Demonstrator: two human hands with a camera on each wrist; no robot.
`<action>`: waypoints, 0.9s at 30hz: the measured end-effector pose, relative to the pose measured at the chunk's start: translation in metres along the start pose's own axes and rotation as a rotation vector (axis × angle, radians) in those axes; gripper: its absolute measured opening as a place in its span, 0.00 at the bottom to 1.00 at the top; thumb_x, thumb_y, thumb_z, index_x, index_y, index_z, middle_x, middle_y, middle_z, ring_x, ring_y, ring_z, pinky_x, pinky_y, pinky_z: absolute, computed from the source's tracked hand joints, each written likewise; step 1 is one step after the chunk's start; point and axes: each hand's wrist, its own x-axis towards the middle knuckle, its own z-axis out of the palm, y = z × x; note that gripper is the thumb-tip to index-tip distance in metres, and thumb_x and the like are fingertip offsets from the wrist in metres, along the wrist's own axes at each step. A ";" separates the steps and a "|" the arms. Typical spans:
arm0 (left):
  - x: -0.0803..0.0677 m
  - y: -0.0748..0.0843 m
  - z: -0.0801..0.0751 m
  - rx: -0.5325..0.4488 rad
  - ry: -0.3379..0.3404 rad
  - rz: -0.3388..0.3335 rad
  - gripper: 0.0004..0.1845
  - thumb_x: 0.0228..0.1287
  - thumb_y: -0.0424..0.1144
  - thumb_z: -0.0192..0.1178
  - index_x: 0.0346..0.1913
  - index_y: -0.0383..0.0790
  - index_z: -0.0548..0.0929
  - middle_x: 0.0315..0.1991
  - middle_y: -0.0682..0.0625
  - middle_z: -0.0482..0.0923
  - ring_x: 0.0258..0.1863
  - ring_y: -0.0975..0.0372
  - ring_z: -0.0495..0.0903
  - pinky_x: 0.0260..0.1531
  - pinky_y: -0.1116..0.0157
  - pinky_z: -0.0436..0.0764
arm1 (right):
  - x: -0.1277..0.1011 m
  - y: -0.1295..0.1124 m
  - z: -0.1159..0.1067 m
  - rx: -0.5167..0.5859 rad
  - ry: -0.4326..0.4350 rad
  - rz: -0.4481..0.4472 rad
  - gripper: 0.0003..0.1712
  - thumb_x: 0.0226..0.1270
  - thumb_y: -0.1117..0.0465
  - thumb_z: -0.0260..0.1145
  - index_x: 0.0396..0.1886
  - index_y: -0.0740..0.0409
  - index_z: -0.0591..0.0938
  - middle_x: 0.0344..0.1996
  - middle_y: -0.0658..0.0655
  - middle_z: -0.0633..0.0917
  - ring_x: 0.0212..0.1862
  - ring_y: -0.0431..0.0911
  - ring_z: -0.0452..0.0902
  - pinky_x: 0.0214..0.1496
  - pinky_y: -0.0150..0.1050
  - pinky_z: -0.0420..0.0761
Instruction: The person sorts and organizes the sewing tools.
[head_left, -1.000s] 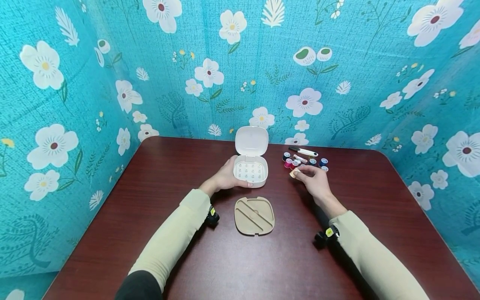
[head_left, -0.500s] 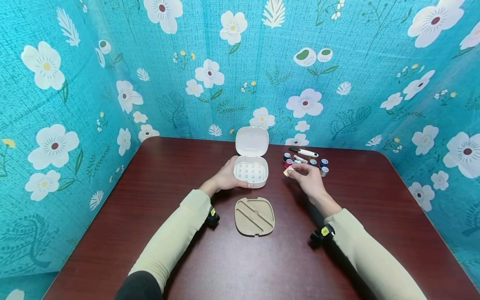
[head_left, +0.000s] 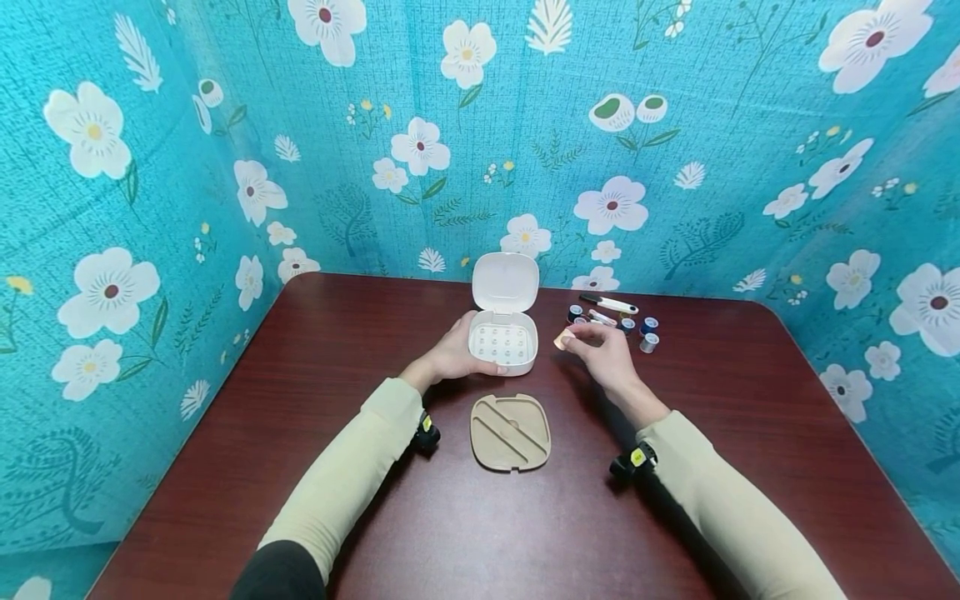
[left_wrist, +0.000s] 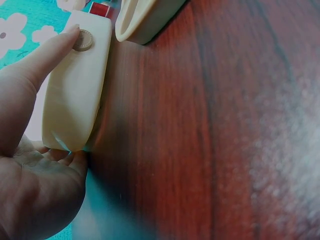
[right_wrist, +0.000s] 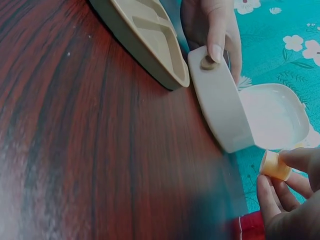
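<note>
While the left hand [head_left: 452,354] steadies the white case [head_left: 502,347] from its left side, thumb lying along the front wall near a small round button [left_wrist: 83,40], the right hand [head_left: 606,357] holds a small tan spool [head_left: 563,339] pinched between thumb and fingertips, just right of the case and above the tabletop [head_left: 315,350]. The left grip is a relaxed cradle, fingers wrapped round the case's side. The case stands with its lid [head_left: 506,282] raised upright at the back; its base shows rows of small pegs. A tan insert tray [head_left: 510,432] with diagonal grooves lies flat just in front of the case. Behind the right hand sits a cluster of thread spools [head_left: 636,328], blue, dark and pale, beside a white pen-like tool [head_left: 607,303].
</note>
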 end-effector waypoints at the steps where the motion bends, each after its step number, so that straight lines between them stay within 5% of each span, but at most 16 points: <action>1: 0.000 0.000 0.000 0.000 -0.001 -0.001 0.60 0.40 0.45 0.86 0.75 0.38 0.59 0.65 0.41 0.68 0.60 0.52 0.69 0.66 0.53 0.66 | 0.000 0.000 0.001 0.000 -0.001 0.001 0.15 0.69 0.64 0.71 0.52 0.68 0.85 0.47 0.66 0.84 0.49 0.45 0.75 0.43 0.30 0.76; 27: -0.001 0.000 0.001 -0.014 0.000 -0.001 0.61 0.40 0.46 0.86 0.74 0.36 0.58 0.65 0.39 0.68 0.60 0.51 0.69 0.65 0.52 0.67 | 0.002 -0.007 0.025 0.018 -0.054 -0.023 0.14 0.70 0.63 0.71 0.50 0.66 0.86 0.46 0.64 0.85 0.50 0.48 0.75 0.46 0.31 0.77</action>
